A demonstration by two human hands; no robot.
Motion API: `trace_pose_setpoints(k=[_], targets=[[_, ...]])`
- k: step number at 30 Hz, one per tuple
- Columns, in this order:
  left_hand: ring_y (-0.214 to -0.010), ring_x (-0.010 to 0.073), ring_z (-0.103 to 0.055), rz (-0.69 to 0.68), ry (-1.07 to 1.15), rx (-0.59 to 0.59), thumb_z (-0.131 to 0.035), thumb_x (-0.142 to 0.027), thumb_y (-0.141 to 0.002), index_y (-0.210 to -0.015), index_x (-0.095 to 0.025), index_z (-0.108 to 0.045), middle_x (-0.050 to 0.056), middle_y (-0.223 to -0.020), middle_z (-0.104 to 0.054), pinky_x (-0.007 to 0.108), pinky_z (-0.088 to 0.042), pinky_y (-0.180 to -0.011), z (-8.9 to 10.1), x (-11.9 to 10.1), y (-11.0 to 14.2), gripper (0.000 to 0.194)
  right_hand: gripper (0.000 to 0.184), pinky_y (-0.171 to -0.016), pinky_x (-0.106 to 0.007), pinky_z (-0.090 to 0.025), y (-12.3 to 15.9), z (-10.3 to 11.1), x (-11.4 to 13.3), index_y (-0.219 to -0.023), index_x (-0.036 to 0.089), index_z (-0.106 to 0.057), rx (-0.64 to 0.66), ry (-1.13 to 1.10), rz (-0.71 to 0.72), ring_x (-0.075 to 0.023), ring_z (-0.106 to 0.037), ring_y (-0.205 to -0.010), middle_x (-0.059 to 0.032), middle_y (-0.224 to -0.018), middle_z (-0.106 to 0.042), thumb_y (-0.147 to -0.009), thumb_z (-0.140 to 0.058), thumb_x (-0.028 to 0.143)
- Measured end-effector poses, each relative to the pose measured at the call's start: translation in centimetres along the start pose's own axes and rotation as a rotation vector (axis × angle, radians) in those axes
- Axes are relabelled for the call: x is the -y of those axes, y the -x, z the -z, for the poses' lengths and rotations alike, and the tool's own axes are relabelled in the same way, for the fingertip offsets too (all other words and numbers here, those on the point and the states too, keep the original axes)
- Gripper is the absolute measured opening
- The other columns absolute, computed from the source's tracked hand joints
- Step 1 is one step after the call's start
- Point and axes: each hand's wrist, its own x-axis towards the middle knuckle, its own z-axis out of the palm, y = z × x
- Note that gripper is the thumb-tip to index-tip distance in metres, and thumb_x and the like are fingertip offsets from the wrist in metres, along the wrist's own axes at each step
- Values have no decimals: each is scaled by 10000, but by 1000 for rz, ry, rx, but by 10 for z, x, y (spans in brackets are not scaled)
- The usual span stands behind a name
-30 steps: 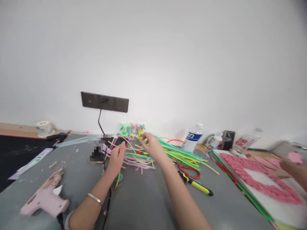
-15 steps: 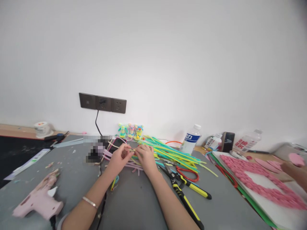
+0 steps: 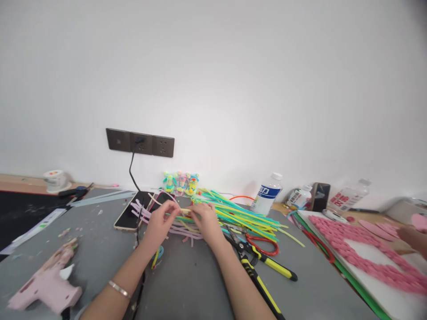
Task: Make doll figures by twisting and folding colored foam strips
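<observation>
Pinched in my left hand [image 3: 164, 221] is a short pale yellow pipe cleaner [image 3: 185, 211]. Its other end runs to the closed fingertips of my right hand [image 3: 206, 221], so it spans the small gap between both hands. Lilac pipe cleaners [image 3: 187, 230] lie on the table under and around my fingers. To the right spreads a bundle of yellow, green and teal pipe cleaners [image 3: 247, 218]. Just behind my hands, three small fuzzy figures [image 3: 182, 183] stand against the wall.
Yellow-and-black pliers [image 3: 275, 267] and red-handled scissors [image 3: 263, 243] lie right of my right forearm. A pink glue gun [image 3: 46, 284] rests front left. Nearby are a phone [image 3: 128, 215], a black cable [image 3: 132, 173] and a bottle [image 3: 267, 195]. Another person's hand [image 3: 413, 238] is far right.
My fingertips have drawn slightly apart, showing more of the pale yellow pipe cleaner between them. The view has shifted a little.
</observation>
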Motion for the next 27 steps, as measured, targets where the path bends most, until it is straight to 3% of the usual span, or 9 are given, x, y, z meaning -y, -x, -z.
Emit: trace_pose_setpoints(k=[3, 6, 10, 16, 19, 21, 27], targets=[[-772, 216, -697, 55, 150, -154, -661, -456, -799, -805, -203, -574, 60, -785, -727, 274, -523, -634, 4, 5, -3, 267, 226, -885, -392, -329, 0, 15, -17, -922, 240, -712, -93, 2, -109, -239, -649, -910, -53, -926, -757, -947, -489, 213], [-842, 223, -716, 96, 296, -316, -665, -489, -794, -858, -204, -528, 82, -852, -747, 288, -542, -671, 8, 7, -6, 323, 219, -887, -406, -352, 1, 28, -31, -925, 214, -686, -155, -7, -184, -228, -640, -795, -45, -806, -721, -933, -469, 247], [-936, 212, -708, 91, 411, -413, -682, -475, -786, -846, -213, -489, 66, -902, -752, 276, -538, -715, 12, 2, -8, 331, 284, -808, -365, -426, 3, 29, -42, -1114, 190, -617, -185, -62, -245, -208, -628, -699, -16, -720, -672, -924, -413, 240], [-1141, 216, -643, 71, 706, -382, -773, -378, -753, -830, -228, -545, 40, -978, -768, 296, -522, -830, 19, -13, -13, 284, 574, -732, -341, -478, 4, 21, -48, -1425, 163, -376, -211, -136, -299, -189, -629, -702, -46, -878, -661, -855, -439, 201], [-1196, 209, -615, 119, 835, -367, -724, -331, -812, -847, -235, -610, 20, -1099, -754, 331, -517, -909, 25, -14, -16, 153, 704, -668, -318, -487, 4, 20, -47, -1498, 185, -255, -217, -203, -311, -183, -624, -702, -55, -941, -640, -830, -476, 201], [-1231, 198, -594, 155, 919, -359, -634, -295, -886, -895, -248, -656, -6, -1187, -727, 339, -513, -948, 28, -13, -17, 53, 660, -643, -319, -492, 4, 18, -48, -1474, 183, -308, -216, -249, -321, -189, -622, -696, -64, -945, -645, -839, -483, 220], [-1229, 183, -599, 270, 1056, -338, -461, -215, -976, -923, -262, -714, -40, -1097, -764, 322, -539, -933, 27, -15, -16, 263, 414, -660, -368, -518, 1, 14, -48, -1245, 153, -549, -203, -306, -329, -233, -634, -732, -105, -931, -682, -859, -492, 288]])
